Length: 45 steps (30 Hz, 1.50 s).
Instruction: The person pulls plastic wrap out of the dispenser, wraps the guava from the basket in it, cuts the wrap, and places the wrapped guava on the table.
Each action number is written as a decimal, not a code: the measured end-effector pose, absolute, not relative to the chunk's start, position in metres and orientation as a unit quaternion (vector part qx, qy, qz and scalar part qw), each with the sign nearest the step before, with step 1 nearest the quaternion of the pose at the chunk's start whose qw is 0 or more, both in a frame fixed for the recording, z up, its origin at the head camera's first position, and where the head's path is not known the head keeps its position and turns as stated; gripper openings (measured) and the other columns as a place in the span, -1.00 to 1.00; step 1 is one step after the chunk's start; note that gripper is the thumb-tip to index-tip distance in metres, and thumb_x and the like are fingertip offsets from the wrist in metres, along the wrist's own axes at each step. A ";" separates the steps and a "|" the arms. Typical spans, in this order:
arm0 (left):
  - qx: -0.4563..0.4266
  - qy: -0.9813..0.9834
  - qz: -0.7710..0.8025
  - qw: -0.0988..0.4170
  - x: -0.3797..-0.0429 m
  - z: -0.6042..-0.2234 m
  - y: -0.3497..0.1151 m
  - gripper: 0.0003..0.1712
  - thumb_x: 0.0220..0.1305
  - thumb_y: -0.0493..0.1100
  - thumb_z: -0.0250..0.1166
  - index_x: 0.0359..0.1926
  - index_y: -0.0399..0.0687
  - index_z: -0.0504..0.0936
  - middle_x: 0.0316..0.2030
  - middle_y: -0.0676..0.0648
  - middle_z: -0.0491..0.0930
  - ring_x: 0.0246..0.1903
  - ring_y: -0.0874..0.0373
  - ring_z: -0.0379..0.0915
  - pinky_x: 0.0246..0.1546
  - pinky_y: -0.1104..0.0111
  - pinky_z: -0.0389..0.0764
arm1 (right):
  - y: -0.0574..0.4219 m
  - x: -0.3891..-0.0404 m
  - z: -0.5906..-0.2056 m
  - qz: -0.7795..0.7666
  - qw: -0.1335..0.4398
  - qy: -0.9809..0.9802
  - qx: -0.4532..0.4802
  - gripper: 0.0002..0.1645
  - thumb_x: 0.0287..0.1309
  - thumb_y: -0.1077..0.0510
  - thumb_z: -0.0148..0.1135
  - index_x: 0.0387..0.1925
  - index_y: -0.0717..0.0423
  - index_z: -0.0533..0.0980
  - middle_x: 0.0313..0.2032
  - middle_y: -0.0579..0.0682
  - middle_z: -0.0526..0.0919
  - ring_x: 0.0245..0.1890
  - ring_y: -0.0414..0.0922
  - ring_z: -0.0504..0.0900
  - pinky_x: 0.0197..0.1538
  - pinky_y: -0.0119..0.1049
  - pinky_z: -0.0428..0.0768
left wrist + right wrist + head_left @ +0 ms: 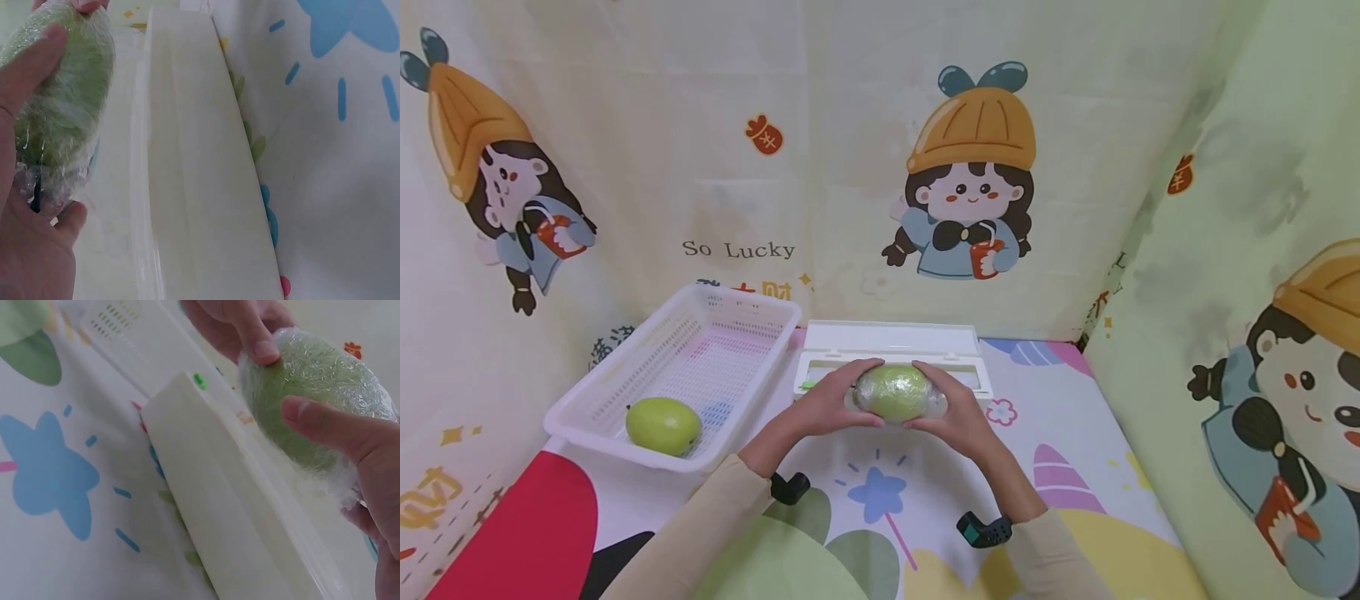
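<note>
Both hands hold a green mango [892,392] wrapped in clear cling film, raised in front of a white cling film dispenser [891,340]. At its left end the left hand [830,401] grips it, thumb along the near side. My right hand [957,413] holds the other end the same way. In the left wrist view, crumpled film bunches at the end of the wrapped mango [69,94], by the left hand's fingers. The right wrist view shows the right thumb [325,425] pressing on the film. The dispenser's lid stands raised at the back.
A white perforated plastic basket [617,367] stands to the left, with one unwrapped green mango [663,426] in its near end. A small green piece [808,385] sits at the dispenser's left end. Printed cloth walls [850,167] enclose the patterned table [940,483] at the back and sides.
</note>
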<state>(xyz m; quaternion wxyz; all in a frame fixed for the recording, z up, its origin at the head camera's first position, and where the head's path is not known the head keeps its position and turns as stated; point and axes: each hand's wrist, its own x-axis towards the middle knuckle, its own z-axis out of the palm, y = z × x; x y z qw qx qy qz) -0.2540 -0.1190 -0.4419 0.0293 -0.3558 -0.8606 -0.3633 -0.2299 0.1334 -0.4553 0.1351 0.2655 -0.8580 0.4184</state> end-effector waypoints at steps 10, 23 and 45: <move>-0.370 -0.847 -0.359 0.128 -0.249 -0.441 -0.118 -0.04 -0.14 -0.06 0.60 0.31 -0.05 0.34 0.22 -0.06 0.46 0.20 0.03 0.41 0.21 0.10 0.48 | 0.129 -0.231 -0.446 0.394 0.132 -0.867 0.274 0.19 -0.32 -0.03 0.64 0.39 -0.08 0.20 0.32 -0.02 0.38 0.27 0.02 0.42 0.24 0.08 0.49; -0.383 -0.848 -0.340 0.136 -0.251 -0.435 -0.117 0.10 -0.25 -0.08 0.64 0.36 -0.05 0.27 0.28 -0.05 0.37 0.29 0.04 0.29 0.30 0.12 0.39 | 0.130 -0.235 -0.447 0.423 0.105 -0.861 0.261 0.05 -0.28 0.00 0.63 0.31 -0.01 0.32 0.19 -0.04 0.52 0.14 -0.02 0.52 0.12 0.02 0.59; -0.361 -0.841 -0.393 0.089 -0.250 -0.440 -0.126 -0.05 -0.19 -0.04 0.62 0.28 0.03 0.39 0.19 0.00 0.50 0.17 0.11 0.45 0.18 0.16 0.51 | 0.126 -0.236 -0.445 0.392 0.062 -0.885 0.244 0.29 -0.35 -0.29 0.58 0.44 -0.25 0.11 0.36 -0.05 0.32 0.24 0.00 0.42 0.20 0.10 0.51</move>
